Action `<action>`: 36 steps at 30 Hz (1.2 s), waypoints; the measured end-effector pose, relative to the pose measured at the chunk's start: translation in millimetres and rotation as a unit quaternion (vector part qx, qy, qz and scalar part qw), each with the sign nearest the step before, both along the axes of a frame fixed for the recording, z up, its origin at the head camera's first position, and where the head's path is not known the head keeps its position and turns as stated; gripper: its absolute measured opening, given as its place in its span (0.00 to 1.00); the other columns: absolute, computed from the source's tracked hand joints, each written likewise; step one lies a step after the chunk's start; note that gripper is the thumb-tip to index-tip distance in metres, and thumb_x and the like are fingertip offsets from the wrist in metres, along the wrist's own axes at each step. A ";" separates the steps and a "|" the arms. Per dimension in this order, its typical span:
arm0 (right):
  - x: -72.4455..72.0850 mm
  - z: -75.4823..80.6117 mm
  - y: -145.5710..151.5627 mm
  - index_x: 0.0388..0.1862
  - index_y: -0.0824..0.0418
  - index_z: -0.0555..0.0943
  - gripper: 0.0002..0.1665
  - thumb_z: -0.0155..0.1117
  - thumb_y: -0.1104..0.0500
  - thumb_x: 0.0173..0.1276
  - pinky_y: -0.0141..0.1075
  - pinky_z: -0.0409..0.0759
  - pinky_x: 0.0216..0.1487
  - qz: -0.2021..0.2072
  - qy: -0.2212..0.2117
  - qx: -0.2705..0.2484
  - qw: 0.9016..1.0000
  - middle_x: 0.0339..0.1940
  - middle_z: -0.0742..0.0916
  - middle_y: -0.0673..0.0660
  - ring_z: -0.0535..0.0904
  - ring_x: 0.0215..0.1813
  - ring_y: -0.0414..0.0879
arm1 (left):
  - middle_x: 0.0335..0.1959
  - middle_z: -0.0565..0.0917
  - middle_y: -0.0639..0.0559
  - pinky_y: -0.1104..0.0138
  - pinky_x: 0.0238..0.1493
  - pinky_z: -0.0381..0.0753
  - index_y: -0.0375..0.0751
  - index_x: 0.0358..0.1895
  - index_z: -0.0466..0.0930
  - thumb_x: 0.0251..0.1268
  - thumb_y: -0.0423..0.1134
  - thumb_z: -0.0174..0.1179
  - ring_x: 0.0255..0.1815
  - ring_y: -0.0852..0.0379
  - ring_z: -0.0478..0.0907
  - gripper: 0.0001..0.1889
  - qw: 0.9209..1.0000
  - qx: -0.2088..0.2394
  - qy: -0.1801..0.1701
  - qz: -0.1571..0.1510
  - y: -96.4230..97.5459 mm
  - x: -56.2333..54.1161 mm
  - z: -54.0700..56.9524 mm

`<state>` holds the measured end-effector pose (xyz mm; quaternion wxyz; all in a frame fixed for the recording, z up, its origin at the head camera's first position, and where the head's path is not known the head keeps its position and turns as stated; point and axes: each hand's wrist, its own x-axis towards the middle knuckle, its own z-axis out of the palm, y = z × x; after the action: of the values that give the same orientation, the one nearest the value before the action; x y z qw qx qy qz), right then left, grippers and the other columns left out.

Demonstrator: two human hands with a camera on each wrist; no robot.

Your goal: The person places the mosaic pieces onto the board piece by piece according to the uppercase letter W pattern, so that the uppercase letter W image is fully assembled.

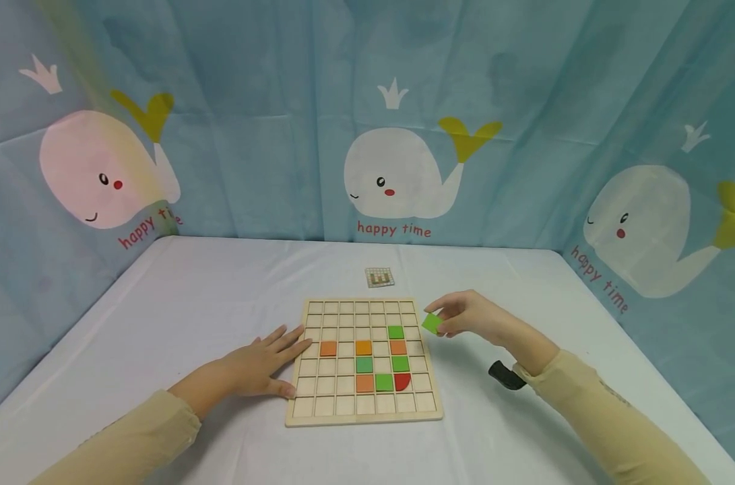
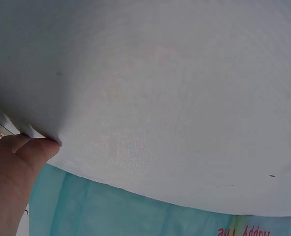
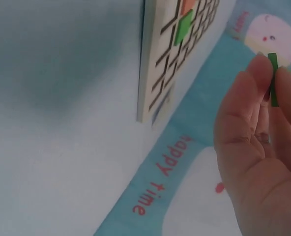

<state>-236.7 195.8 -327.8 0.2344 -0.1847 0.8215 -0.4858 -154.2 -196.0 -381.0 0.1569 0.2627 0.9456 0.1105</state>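
My right hand (image 1: 473,316) pinches a thin light green square tile (image 1: 432,323) between thumb and fingers, just right of the wooden grid board (image 1: 343,405). In the right wrist view the same green tile (image 3: 273,81) appears edge-on between the fingertips. The board carries several flat pieces in its cells: orange squares (image 1: 364,347), green squares (image 1: 395,332), a teal square (image 1: 364,365) and a red quarter-round piece (image 1: 402,382). My left hand (image 1: 258,367) rests at the board's left edge, fingers straight and spread, fingertips over the rim.
A small card (image 1: 379,277) with a grid pattern lies behind the board. A black object (image 1: 506,376) sits on the white tablecloth (image 1: 234,283) near the right sleeve. A blue curtain (image 1: 252,168) printed with whales hangs round the table's back and sides.
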 end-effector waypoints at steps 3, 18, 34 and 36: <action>0.1 -3.0 -5.4 0.58 0.75 0.76 0.24 0.65 0.71 0.63 0.41 0.82 0.45 0.010 -0.004 -0.006 1.000 0.34 0.85 0.56 0.83 0.39 0.49 | 0.78 0.46 0.40 0.33 0.64 0.55 0.41 0.77 0.53 0.57 0.66 0.58 0.75 0.31 0.44 0.50 1.000 -0.002 0.000 0.001 0.2 0.3 0.4; -3.2 -12.3 -33.1 0.60 0.74 0.76 0.23 0.62 0.72 0.64 0.39 0.81 0.43 0.044 0.000 -0.010 0.999 0.34 0.82 0.58 0.80 0.37 0.47 | 0.79 0.46 0.42 0.35 0.66 0.53 0.42 0.77 0.52 0.57 0.68 0.56 0.76 0.33 0.42 0.50 1.000 -0.003 -0.008 0.006 -0.1 -1.5 -0.7; 6.4 -24.1 -64.3 0.58 0.72 0.78 0.21 0.60 0.74 0.65 0.40 0.82 0.43 0.038 0.010 -0.025 0.999 0.35 0.83 0.57 0.78 0.35 0.45 | 0.78 0.46 0.41 0.34 0.65 0.54 0.42 0.77 0.53 0.57 0.67 0.58 0.76 0.32 0.43 0.50 1.000 -0.004 -0.009 0.006 1.2 -0.9 0.3; 6.0 -25.4 -69.2 0.58 0.71 0.79 0.21 0.60 0.74 0.66 0.40 0.82 0.45 0.032 0.011 -0.024 0.999 0.38 0.82 0.57 0.78 0.36 0.44 | 0.78 0.46 0.42 0.34 0.65 0.54 0.42 0.77 0.53 0.57 0.67 0.58 0.76 0.32 0.43 0.50 1.000 -0.004 -0.007 0.005 0.6 -0.7 0.4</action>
<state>-230.7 126.6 -353.2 0.2362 -0.2218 0.8061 -0.4952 -154.8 -195.5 -380.6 0.1643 0.2563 0.9462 0.1097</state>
